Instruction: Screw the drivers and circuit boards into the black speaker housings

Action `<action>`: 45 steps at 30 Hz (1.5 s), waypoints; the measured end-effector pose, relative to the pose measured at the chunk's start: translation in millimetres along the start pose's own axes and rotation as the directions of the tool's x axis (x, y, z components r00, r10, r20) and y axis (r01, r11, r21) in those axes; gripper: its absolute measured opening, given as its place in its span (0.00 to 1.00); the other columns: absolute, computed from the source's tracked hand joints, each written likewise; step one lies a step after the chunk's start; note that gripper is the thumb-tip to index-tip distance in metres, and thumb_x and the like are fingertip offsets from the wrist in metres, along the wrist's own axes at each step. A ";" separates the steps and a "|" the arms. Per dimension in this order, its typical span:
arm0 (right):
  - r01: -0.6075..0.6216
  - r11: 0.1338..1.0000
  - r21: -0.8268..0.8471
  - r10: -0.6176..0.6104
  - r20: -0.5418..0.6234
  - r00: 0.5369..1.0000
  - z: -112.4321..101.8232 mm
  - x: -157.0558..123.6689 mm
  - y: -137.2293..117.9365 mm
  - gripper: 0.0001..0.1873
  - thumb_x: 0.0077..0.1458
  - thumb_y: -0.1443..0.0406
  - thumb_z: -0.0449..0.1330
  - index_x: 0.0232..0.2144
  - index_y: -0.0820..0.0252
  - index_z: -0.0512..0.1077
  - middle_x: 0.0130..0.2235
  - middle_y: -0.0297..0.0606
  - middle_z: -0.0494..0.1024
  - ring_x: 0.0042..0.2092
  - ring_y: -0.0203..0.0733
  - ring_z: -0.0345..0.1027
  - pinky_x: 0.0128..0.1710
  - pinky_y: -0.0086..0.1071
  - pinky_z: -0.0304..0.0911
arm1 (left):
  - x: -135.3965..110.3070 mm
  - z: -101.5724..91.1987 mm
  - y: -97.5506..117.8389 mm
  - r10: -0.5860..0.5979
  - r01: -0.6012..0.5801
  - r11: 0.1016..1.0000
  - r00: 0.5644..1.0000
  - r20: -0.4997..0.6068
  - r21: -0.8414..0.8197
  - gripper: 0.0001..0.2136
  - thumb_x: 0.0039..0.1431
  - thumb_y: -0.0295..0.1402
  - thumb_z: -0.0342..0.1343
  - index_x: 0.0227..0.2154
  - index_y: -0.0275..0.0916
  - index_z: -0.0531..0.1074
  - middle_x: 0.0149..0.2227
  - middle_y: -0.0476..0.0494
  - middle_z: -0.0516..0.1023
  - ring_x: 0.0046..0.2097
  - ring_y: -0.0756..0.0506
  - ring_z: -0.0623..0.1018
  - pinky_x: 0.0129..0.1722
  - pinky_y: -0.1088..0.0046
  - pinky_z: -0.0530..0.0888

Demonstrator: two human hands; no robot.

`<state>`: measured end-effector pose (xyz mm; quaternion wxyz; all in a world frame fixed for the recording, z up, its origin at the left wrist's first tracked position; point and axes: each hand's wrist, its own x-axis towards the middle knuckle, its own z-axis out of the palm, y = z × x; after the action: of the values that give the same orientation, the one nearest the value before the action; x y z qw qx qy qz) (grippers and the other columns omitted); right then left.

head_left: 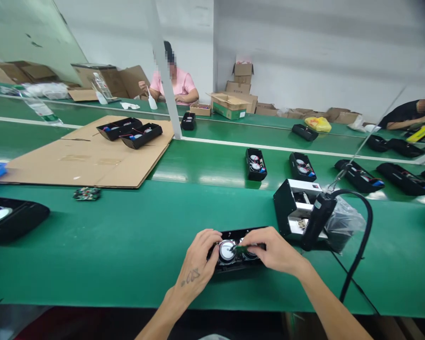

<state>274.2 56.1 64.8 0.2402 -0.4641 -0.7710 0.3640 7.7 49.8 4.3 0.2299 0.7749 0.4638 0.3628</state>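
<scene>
A black speaker housing [239,270] lies on the green bench in front of me, its open side up. Two round speaker drivers sit inside; the left driver [227,250] shows a pale disc, and the right one is partly covered by my fingers. My left hand [197,259] is closed around the housing's left end, thumb along the near side. Above the middle of the housing, my right hand [274,248] pinches a small green circuit board [240,249] between thumb and fingers. Whether the board touches the drivers I cannot tell.
To the right stand a black-and-white screw feeder [293,212] and a hanging electric screwdriver [318,219]. A pile of circuit boards [87,193] lies left, near a cardboard sheet [92,160] with two housings. More housings [256,164] line the far side. Two people sit across.
</scene>
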 end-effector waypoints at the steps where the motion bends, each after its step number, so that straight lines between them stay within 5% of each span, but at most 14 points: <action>1: 0.056 0.991 -0.123 -0.052 0.032 0.998 2.9 -8.1 -2.1 0.20 0.64 0.74 0.56 0.46 0.53 0.85 0.45 0.38 0.89 0.44 0.46 0.82 0.49 0.38 0.72 | -0.7 -2.2 1.7 0.070 -0.071 0.997 0.997 0.032 0.017 0.13 0.73 0.28 0.49 0.44 0.46 0.80 0.59 0.39 0.81 0.67 0.36 0.76 0.66 0.49 0.78; 4: 0.157 0.881 -0.446 -0.119 0.111 0.987 17.8 -22.0 -8.7 0.27 0.61 0.81 0.51 0.47 0.54 0.84 0.43 0.39 0.88 0.42 0.46 0.80 0.46 0.39 0.70 | -5.3 -8.4 6.0 0.222 -0.242 0.965 0.959 0.178 0.100 0.09 0.68 0.30 0.59 0.47 0.47 0.81 0.71 0.39 0.70 0.78 0.27 0.59 0.73 0.30 0.63; 7: 0.212 0.798 -0.564 -0.136 0.174 0.975 35.2 -22.9 -13.8 0.24 0.62 0.82 0.53 0.47 0.58 0.83 0.43 0.40 0.87 0.41 0.46 0.79 0.42 0.38 0.69 | -11.6 -6.9 5.2 0.237 -0.299 0.937 0.924 0.302 0.181 0.21 0.57 0.38 0.74 0.53 0.44 0.79 0.76 0.36 0.62 0.80 0.19 0.49 0.72 0.21 0.55; 13: 0.194 0.808 -0.556 -0.101 0.195 0.976 52.9 -21.5 -12.1 0.26 0.61 0.83 0.55 0.51 0.58 0.82 0.45 0.42 0.85 0.43 0.46 0.79 0.44 0.37 0.70 | -19.2 9.5 -6.4 0.264 -0.334 0.911 0.923 0.281 0.242 0.24 0.55 0.22 0.72 0.53 0.43 0.76 0.70 0.35 0.71 0.79 0.23 0.55 0.73 0.23 0.57; 22: 0.051 0.963 -0.263 -0.011 0.152 0.988 38.7 -27.3 -5.9 0.23 0.59 0.79 0.56 0.47 0.52 0.82 0.48 0.33 0.86 0.46 0.42 0.80 0.49 0.35 0.71 | -17.4 10.9 -7.9 0.326 -0.403 0.877 0.899 0.294 0.261 0.15 0.57 0.26 0.72 0.46 0.43 0.79 0.67 0.41 0.76 0.79 0.24 0.55 0.76 0.27 0.52; 26: 0.110 0.886 -0.450 -0.121 0.004 0.993 67.7 -39.9 -2.5 0.14 0.58 0.77 0.59 0.42 0.59 0.77 0.44 0.41 0.83 0.42 0.48 0.77 0.46 0.39 0.71 | -16.8 16.1 -13.0 0.368 -0.457 0.838 0.877 0.310 0.298 0.12 0.60 0.37 0.74 0.43 0.42 0.81 0.65 0.41 0.77 0.79 0.24 0.55 0.77 0.28 0.44; 31: 0.156 0.821 -0.549 -0.285 -0.156 0.946 102.6 -50.6 8.5 0.22 0.60 0.83 0.53 0.48 0.62 0.75 0.46 0.42 0.83 0.45 0.47 0.75 0.52 0.42 0.67 | -16.9 23.1 -20.6 0.403 -0.503 0.797 0.855 0.325 0.334 0.09 0.60 0.39 0.74 0.38 0.41 0.83 0.63 0.43 0.79 0.79 0.23 0.54 0.76 0.29 0.33; 34: 0.120 0.816 -0.566 -0.179 -0.050 0.983 93.7 -39.8 3.5 0.20 0.60 0.82 0.54 0.49 0.62 0.75 0.44 0.43 0.82 0.44 0.50 0.73 0.48 0.43 0.65 | -0.2 14.9 -19.2 0.319 -0.439 0.862 0.858 0.403 0.254 0.12 0.59 0.41 0.74 0.43 0.45 0.84 0.63 0.45 0.80 0.77 0.20 0.57 0.73 0.22 0.35; 37: 0.028 0.826 -0.563 0.015 0.071 0.997 63.8 -12.1 -11.9 0.18 0.62 0.75 0.60 0.53 0.62 0.75 0.46 0.47 0.82 0.49 0.54 0.74 0.54 0.47 0.63 | 36.0 -2.2 -11.6 0.186 -0.318 0.935 0.816 0.547 0.158 0.12 0.56 0.42 0.76 0.41 0.47 0.86 0.61 0.46 0.81 0.75 0.18 0.61 0.70 0.17 0.39; 39: -0.040 0.850 -0.525 0.139 0.152 0.979 40.3 12.0 -22.3 0.16 0.61 0.70 0.64 0.51 0.62 0.77 0.47 0.50 0.82 0.50 0.56 0.75 0.55 0.46 0.62 | 65.3 -13.8 -6.5 0.103 -0.212 0.972 0.762 0.639 0.096 0.09 0.55 0.42 0.75 0.34 0.44 0.85 0.61 0.46 0.80 0.72 0.21 0.68 0.73 0.24 0.45; 41: -0.058 0.868 -0.494 0.179 0.202 0.963 20.8 35.3 -28.7 0.14 0.57 0.67 0.67 0.47 0.60 0.79 0.42 0.46 0.84 0.44 0.52 0.76 0.46 0.40 0.63 | 91.9 -21.9 -4.2 0.014 -0.059 0.998 0.698 0.716 0.038 0.12 0.53 0.45 0.75 0.28 0.42 0.83 0.60 0.48 0.81 0.62 0.31 0.78 0.72 0.43 0.61; 43: -0.062 0.881 -0.468 0.193 0.236 0.952 8.6 53.9 -29.9 0.15 0.52 0.66 0.69 0.45 0.59 0.81 0.36 0.41 0.83 0.35 0.47 0.75 0.34 0.35 0.58 | 111.1 -25.6 -5.3 -0.045 0.053 0.998 0.639 0.767 0.014 0.16 0.49 0.48 0.75 0.25 0.40 0.81 0.58 0.48 0.82 0.51 0.39 0.82 0.59 0.62 0.74; 45: -0.074 0.890 -0.450 0.209 0.258 0.943 3.6 65.6 -27.1 0.17 0.49 0.65 0.70 0.43 0.58 0.82 0.33 0.39 0.82 0.30 0.44 0.71 0.28 0.34 0.52 | 121.4 -25.9 -8.2 -0.056 0.086 0.996 0.611 0.789 0.004 0.18 0.46 0.50 0.75 0.24 0.40 0.79 0.56 0.49 0.82 0.47 0.42 0.82 0.47 0.70 0.74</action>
<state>227.2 105.1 86.0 -0.0162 -0.5008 -0.8236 0.2658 20.4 161.7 57.3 0.4376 0.8324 0.3398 -0.0158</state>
